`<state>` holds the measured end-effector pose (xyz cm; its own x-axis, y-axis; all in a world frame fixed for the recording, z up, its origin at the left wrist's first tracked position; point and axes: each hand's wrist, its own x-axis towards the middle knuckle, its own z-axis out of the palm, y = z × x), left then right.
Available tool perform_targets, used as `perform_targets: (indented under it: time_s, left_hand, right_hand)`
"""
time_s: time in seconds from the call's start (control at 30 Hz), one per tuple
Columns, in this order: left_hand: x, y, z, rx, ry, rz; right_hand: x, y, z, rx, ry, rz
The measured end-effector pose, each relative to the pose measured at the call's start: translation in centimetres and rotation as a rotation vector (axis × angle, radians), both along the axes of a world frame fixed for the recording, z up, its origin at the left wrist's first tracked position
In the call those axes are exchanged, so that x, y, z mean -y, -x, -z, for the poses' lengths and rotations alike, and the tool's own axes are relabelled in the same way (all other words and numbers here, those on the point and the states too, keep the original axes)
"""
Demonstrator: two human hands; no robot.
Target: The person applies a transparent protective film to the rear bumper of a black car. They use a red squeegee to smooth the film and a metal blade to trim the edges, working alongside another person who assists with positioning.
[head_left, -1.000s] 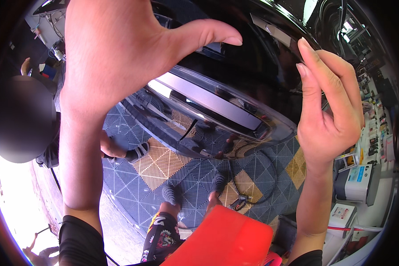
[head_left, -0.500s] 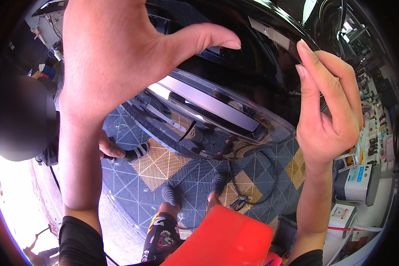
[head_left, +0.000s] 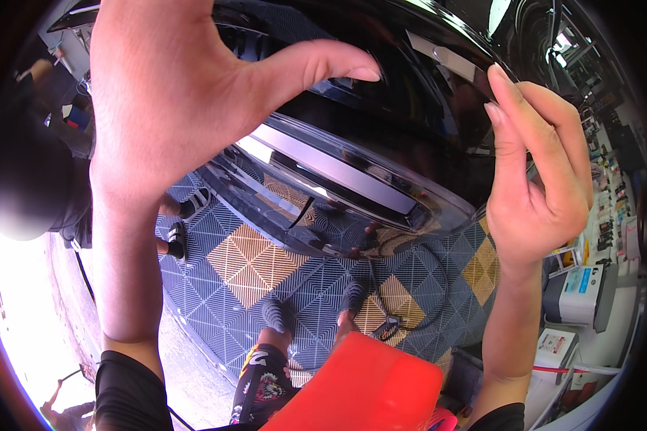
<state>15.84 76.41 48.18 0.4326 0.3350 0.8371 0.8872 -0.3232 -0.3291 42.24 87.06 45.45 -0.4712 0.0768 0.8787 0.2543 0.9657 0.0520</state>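
Both my hands are raised over a glossy black car panel [head_left: 410, 136] with a silver strip [head_left: 338, 167] along its lower part. My left hand [head_left: 172, 86] is large in the upper left, its thumb stretched out to the right over the panel. Its other fingers run out past the top edge. On the right, my right hand [head_left: 543, 158] has curled fingers, with index fingertip and thumb tip close together by the panel's edge. A pale, narrow band [head_left: 446, 57] lies just left of that fingertip. Whatever the pinch holds, if anything, I cannot make out.
A person [head_left: 29, 172] is at the left. A black hose [head_left: 446, 287] lies on the blue and tan floor tiles [head_left: 255, 262]. At the right, a grey-white box-shaped machine [head_left: 579, 294] stands by a crowded bench. A red object [head_left: 366, 388] fills the lower middle.
My left hand has shifted slightly left, and my right hand slightly right. The person at the left has moved, with their feet now in a different place.
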Motion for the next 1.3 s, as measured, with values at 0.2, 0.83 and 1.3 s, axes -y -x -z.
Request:
perform_targets:
  time_s: [0.2, 0.83, 1.3]
  left_hand:
    - [0.3, 0.5, -0.1, 0.009, 0.013, -0.018]
    - [1.6, 1.8, -0.6, 0.045, 0.049, -0.080]
    - [0.7, 1.0, -1.6, 0.081, 0.153, -0.140]
  right_hand:
    - [-0.3, -0.2, -0.1, -0.006, -0.013, -0.009]
    - [0.7, -1.5, -1.3, 0.047, 0.107, 0.103]
    - [5.9, -2.0, 1.7, -0.023, 0.659, -0.056]
